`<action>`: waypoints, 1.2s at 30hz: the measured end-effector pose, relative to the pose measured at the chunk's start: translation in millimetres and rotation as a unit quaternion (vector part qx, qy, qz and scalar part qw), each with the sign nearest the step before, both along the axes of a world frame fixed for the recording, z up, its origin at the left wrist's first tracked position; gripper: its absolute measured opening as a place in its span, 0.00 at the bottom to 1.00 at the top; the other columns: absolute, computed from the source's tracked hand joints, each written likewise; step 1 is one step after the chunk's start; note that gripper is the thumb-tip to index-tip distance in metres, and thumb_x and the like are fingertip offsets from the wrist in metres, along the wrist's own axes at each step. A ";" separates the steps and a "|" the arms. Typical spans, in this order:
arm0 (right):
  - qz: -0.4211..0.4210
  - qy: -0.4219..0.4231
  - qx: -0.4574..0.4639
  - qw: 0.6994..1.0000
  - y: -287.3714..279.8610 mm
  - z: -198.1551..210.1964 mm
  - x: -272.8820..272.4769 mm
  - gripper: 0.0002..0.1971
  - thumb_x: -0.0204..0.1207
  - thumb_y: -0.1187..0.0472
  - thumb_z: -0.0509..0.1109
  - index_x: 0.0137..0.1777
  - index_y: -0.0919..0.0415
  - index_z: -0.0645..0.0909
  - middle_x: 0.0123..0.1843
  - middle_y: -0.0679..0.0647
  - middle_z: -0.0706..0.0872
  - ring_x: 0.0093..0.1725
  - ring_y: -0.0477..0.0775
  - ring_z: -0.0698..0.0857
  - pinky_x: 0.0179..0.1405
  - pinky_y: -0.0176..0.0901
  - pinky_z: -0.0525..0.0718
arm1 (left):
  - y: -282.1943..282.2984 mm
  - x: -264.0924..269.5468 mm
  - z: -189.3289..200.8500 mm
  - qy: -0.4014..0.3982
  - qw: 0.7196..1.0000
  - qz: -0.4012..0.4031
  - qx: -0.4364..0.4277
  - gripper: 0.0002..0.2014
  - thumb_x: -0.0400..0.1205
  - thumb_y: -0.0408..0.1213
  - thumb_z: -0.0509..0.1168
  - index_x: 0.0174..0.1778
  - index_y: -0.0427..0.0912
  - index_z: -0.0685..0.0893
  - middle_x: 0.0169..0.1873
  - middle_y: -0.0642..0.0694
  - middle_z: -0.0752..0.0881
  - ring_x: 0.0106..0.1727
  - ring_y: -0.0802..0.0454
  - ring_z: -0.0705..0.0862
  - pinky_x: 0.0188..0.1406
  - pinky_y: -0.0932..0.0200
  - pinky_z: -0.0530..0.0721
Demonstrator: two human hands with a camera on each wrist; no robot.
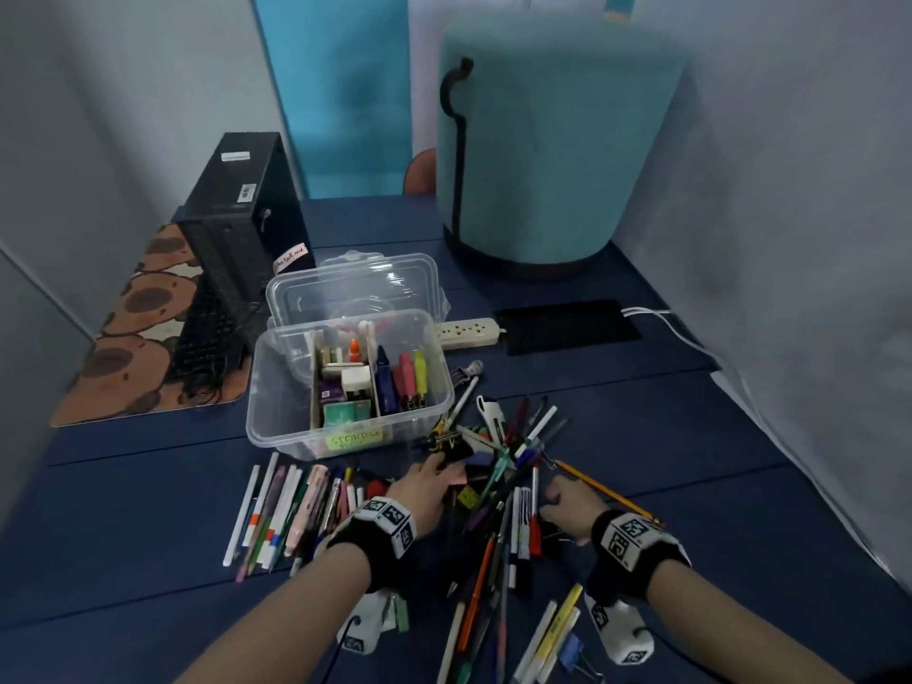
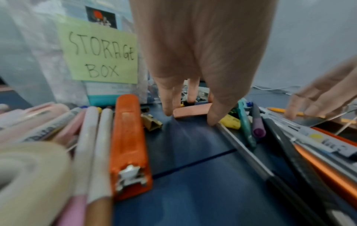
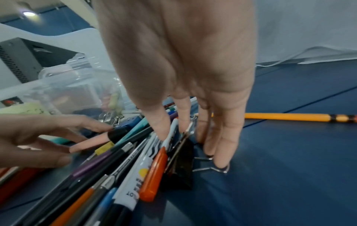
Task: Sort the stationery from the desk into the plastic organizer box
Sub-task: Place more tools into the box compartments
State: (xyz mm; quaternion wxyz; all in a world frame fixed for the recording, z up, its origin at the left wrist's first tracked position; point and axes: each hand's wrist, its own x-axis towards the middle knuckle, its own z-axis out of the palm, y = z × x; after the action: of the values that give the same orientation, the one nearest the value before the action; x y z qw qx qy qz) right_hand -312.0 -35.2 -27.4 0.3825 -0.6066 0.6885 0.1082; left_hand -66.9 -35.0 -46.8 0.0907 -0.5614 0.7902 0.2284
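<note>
box: clear plastic, lid off and propped behind it; I read "STORAGE BOX" on the green note stuck to its front wall
inside box: I count three upright markers by the right wall, one blue, one pink, one yellow; small cartons sit left of them
row left-front of box: pens lying side by side, long axes running toward the box; too many overlap for me to count
pile right-front of box: loose pens fanned out, tips mostly toward the box; one reads "PILOT"
stapler: one, orange, long axis toward the box
left hand: fingers straight, tips down around a pink eraser before the box, not gripping
right hand: fingers straight, tips on a black binder clip at the pile's right edge
pencil: one, yellow, right of the pile
</note>
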 end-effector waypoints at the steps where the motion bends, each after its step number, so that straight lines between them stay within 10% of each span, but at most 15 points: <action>1: 0.007 -0.002 -0.006 1.000 -1.4 -0.2 4.9 0.07 0.82 0.56 0.62 0.53 0.60 0.71 0.49 0.56 0.73 0.41 0.56 0.74 0.34 0.43 0.73 | 2.5 5.0 -0.6 -0.003 1.000 0.001 0.002 0.33 0.82 0.29 0.56 0.83 0.54 0.55 0.82 0.45 0.54 0.77 0.36 0.65 0.69 0.42 0.75; 5: 0.051 0.007 -0.010 0.999 -20.1 -5.4 15.4 0.12 0.81 0.57 0.63 0.35 0.52 0.70 0.39 0.52 0.77 0.41 0.53 0.77 0.45 0.47 0.79 | 12.4 20.8 -1.6 0.002 1.000 -0.003 0.011 0.33 0.82 0.30 0.56 0.82 0.56 0.56 0.84 0.47 0.48 0.80 0.36 0.61 0.77 0.43 0.68; 8: 0.027 0.051 -0.062 0.996 -44.5 -1.4 17.1 0.11 0.80 0.57 0.60 0.53 0.59 0.82 0.56 0.60 0.84 0.56 0.62 0.84 0.55 0.48 0.81 | 14.5 23.9 -0.1 0.000 1.000 -0.009 0.009 0.32 0.82 0.31 0.56 0.81 0.58 0.58 0.84 0.48 0.51 0.79 0.37 0.63 0.74 0.43 0.70; 16: 0.085 0.024 -0.152 0.984 -112.9 6.1 57.5 0.24 0.81 0.62 0.58 0.77 0.55 0.65 0.77 0.59 0.70 0.74 0.63 0.72 0.72 0.57 0.72 | 15.7 19.3 9.7 -0.017 1.000 -0.004 -0.015 0.25 0.83 0.35 0.56 0.77 0.52 0.67 0.80 0.48 0.61 0.75 0.42 0.68 0.67 0.47 0.77; 23: 0.154 0.105 -0.104 0.977 -129.9 -12.9 86.5 0.32 0.77 0.55 0.69 0.79 0.51 0.59 0.75 0.62 0.65 0.75 0.66 0.67 0.67 0.62 0.74 | -0.6 17.3 64.4 0.042 0.946 0.039 -0.318 0.15 0.79 0.45 0.51 0.48 0.52 0.84 0.43 0.55 0.82 0.45 0.53 0.81 0.44 0.58 0.79; 29: 0.053 0.031 -0.067 0.996 -147.9 -16.5 78.2 0.29 0.78 0.58 0.67 0.76 0.55 0.61 0.75 0.66 0.63 0.67 0.70 0.76 0.65 0.58 0.78 | -36.7 35.8 97.0 -0.002 0.937 0.147 -0.316 0.18 0.82 0.49 0.47 0.52 0.54 0.83 0.47 0.56 0.83 0.52 0.53 0.81 0.55 0.51 0.75; 32: 0.030 -0.030 -0.084 0.996 -157.2 -10.3 65.9 0.21 0.78 0.58 0.67 0.70 0.58 0.70 0.71 0.61 0.74 0.66 0.64 0.78 0.62 0.49 0.79 | -57.3 40.1 92.4 -0.086 0.976 0.114 -0.165 0.25 0.87 0.55 0.41 0.56 0.53 0.83 0.60 0.54 0.83 0.76 0.51 0.70 0.78 0.36 0.52; 36: -0.060 -0.125 -0.145 0.980 -156.3 0.4 43.1 0.12 0.77 0.60 0.69 0.58 0.58 0.72 0.60 0.59 0.80 0.60 0.61 0.81 0.57 0.51 0.80 | -76.9 44.3 80.4 -0.180 0.980 0.023 -0.084 0.41 0.85 0.59 0.30 0.45 0.46 0.91 0.53 0.49 0.90 0.81 0.49 0.64 0.74 0.29 0.28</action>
State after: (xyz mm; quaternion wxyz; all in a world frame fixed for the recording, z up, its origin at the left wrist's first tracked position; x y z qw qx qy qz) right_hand -268.9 -191.5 -27.0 0.3797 -0.6218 0.6787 -0.0924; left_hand -22.6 -112.0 33.5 0.1787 -0.6172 0.7640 0.0578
